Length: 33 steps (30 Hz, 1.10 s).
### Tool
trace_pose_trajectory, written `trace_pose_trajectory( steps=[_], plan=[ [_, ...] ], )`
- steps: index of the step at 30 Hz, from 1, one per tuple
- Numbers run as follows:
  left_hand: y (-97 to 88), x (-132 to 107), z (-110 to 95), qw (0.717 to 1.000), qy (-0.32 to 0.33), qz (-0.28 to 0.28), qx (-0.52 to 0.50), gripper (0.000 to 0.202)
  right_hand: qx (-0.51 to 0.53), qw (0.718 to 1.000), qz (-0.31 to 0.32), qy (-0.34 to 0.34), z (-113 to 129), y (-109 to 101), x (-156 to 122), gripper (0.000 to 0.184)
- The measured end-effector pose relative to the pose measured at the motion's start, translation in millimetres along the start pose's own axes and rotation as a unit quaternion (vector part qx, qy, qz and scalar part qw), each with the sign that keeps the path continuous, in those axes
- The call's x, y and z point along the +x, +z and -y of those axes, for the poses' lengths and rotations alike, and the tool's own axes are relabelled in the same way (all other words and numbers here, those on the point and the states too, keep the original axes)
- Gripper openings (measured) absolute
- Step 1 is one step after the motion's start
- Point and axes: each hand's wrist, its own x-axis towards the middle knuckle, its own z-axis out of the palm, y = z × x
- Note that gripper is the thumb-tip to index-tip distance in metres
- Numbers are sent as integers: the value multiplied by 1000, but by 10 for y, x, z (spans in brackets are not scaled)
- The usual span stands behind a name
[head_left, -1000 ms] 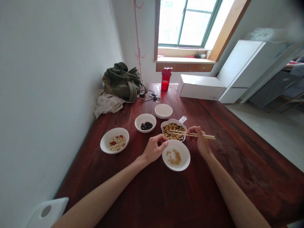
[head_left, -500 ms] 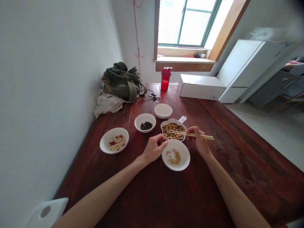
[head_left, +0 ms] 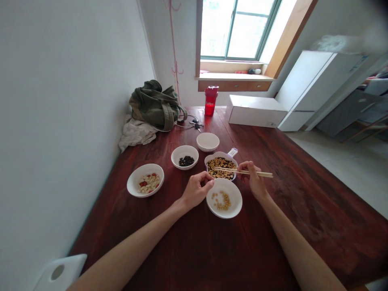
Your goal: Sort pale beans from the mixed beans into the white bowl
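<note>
My right hand (head_left: pixel 253 178) is closed round a pair of wooden chopsticks (head_left: pixel 242 172), whose tips reach left over a handled bowl (head_left: pixel 230 154) full of mixed yellow and dark beans. My left hand (head_left: pixel 196 189) is curled, its fingertips pinching the rim of a white bowl (head_left: pixel 234 208) that holds a few yellow beans. That bowl sits on the dark red wooden table (head_left: pixel 257 246) just in front of the mixed bowl.
Three more white bowls stand to the left and behind: one with pale and red beans (head_left: pixel 145 185), one with black beans (head_left: pixel 184 157), one empty (head_left: pixel 207 142). Further back lie a green bag (head_left: pixel 154 106), keys (head_left: pixel 194 124), a red bottle (head_left: pixel 210 101) and a white box (head_left: pixel 256 111).
The chopstick tips have shifted slightly left over the mixed bowl. My left hand has stayed on the bowl rim. The view drifted a little.
</note>
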Motion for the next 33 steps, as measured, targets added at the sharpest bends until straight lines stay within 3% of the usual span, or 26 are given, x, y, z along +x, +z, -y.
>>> trace_pose_trajectory(
  steps=[20, 33],
  plan=[
    [7, -1, 28, 1000, 4, 4, 5, 23, 2, 1000, 22, -4, -67, -25, 6, 47],
    [9, -4, 18, 1000, 1, 3, 3, 23, 2, 1000, 5, -4, -71, -23, 15, 53]
  ],
)
